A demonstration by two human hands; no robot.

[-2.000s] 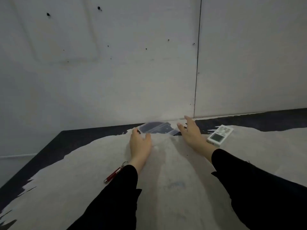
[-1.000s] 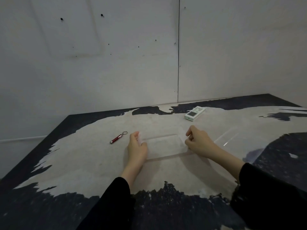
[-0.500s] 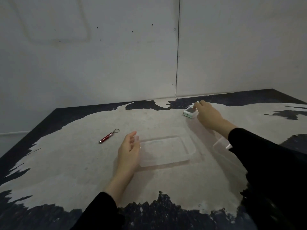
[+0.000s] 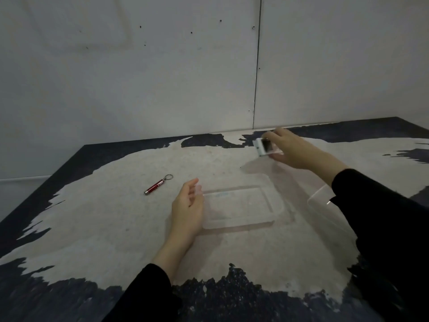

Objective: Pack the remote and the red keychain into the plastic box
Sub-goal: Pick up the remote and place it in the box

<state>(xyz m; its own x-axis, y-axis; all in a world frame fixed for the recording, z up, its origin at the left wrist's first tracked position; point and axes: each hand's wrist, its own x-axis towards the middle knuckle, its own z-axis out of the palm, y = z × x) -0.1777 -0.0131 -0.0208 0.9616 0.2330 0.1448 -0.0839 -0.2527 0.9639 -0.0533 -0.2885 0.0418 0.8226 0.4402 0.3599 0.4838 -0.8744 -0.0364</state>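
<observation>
The clear plastic box (image 4: 276, 206) lies open in the middle of the table, nothing inside it. My left hand (image 4: 186, 209) rests against its left end, fingers spread, steadying it. My right hand (image 4: 291, 148) holds the white remote (image 4: 263, 147) lifted off the table, beyond the box's far right corner. The red keychain (image 4: 156, 187), a small red torch with a metal ring, lies on the table to the left of the box, apart from my left hand.
The clear lid (image 4: 321, 201) lies to the right of the box, partly under my right sleeve. The worn table (image 4: 92, 217) is pale with dark patches and edges. A grey wall (image 4: 162, 77) runs along its far side.
My right hand let go of the lid, reached to the far right, closed on the remote and lifted it off the table. My left hand stayed at the box's left end.
</observation>
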